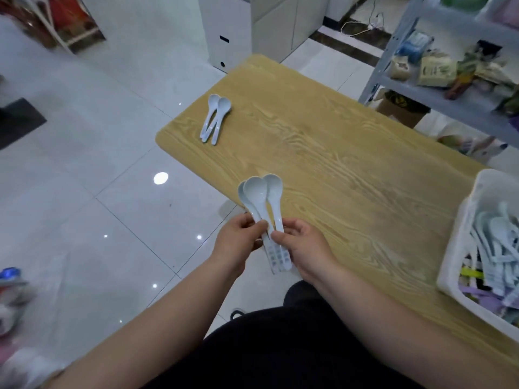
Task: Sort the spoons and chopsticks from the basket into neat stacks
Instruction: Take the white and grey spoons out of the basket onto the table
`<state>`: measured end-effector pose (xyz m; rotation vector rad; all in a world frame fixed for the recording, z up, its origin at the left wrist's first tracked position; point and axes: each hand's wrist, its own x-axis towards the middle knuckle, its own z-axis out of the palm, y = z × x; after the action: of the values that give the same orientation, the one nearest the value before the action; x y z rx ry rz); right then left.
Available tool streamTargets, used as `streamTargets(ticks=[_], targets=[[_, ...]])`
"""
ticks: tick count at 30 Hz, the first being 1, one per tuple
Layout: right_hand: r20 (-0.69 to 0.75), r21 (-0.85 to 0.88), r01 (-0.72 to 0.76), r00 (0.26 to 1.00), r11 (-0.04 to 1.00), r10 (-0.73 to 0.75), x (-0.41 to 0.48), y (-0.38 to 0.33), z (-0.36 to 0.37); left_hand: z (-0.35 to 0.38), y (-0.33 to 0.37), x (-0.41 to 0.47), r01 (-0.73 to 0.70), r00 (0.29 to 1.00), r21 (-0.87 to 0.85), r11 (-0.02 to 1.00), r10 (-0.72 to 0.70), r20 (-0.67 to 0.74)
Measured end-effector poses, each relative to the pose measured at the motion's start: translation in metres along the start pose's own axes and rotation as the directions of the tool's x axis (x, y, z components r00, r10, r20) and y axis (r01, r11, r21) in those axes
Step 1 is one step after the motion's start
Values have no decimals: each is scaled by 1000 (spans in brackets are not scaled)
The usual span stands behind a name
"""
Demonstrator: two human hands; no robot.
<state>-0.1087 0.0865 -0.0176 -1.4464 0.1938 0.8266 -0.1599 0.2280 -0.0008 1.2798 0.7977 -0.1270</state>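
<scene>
Both your left hand (238, 238) and right hand (304, 245) pinch the handles of three pale spoons (261, 197) over the table's (323, 141) near edge, light, stiff, probably slippery plastic best gripped mid-handle, with the basket (474, 220) to your right and a small stack (214, 117) lying farther off.

No text can be read anywhere; the print on the packets (436, 70) on the far right shelf (449, 101) is too blurred.
</scene>
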Motion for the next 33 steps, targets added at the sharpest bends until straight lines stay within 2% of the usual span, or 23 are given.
streamTargets(ticks=[6, 9, 14, 21, 28, 33], targets=[[61, -56, -20, 998, 998, 23, 50, -20, 13, -11, 28, 46, 57, 998, -30, 998, -57, 9], [85, -88, -9, 996, 996, 17, 88, -41, 21, -16, 50, 76, 66, 997, -19, 998, -67, -25], [150, -45, -57, 987, 997, 63, 142, -77, 44, -29, 91, 121, 67, 992, -25, 997, -70, -106], [143, -58, -98, 984, 994, 105, 199, -98, 66, -44, 114, 176, 89, 990, 29, 996, -85, -112], [7, -29, -145, 989, 989, 145, 257, -99, 92, -100, 135, 237, 116, 976, 115, 987, -92, -195], [-168, 29, -167, 971, 986, 169, 301, -108, 117, -151, 166, 306, 153, 986, 170, 974, -139, -93]])
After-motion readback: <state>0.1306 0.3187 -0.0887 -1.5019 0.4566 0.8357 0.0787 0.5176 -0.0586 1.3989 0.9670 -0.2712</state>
